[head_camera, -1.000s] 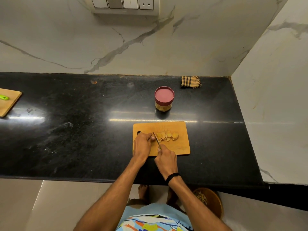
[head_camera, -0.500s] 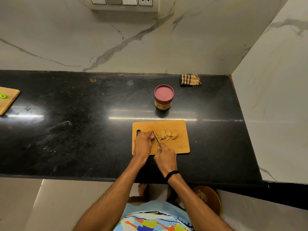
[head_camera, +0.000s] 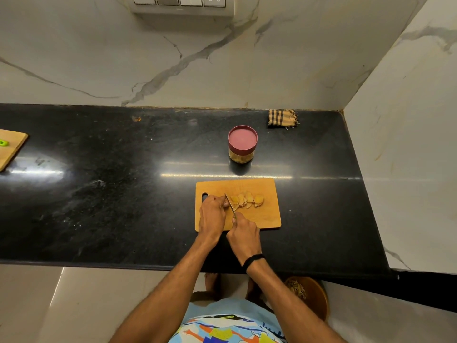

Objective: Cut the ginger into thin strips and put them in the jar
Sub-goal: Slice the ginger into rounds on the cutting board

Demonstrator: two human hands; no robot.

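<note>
pale yellow ginger slices (head_camera: 246, 200) lie on the tan wooden board (head_camera: 269, 219); left hand (head_camera: 212, 214) fingers curl onto them, right hand (head_camera: 243, 233) grips the slim steel knife (head_camera: 230, 206). a slip could nick those nearby fingertips.

The left hand (head_camera: 212, 214) covers the end of the ginger (head_camera: 246, 200) under its curled fingers. The right hand (head_camera: 243, 235) hides the handle of the knife (head_camera: 230, 205). The jar (head_camera: 242, 144) contents are too small to tell. The left edge cuts off a second board (head_camera: 12, 149) and a green thing (head_camera: 3, 143) on it. The surface (head_camera: 123, 194) hides part of a floor bowl (head_camera: 312, 297).
</note>
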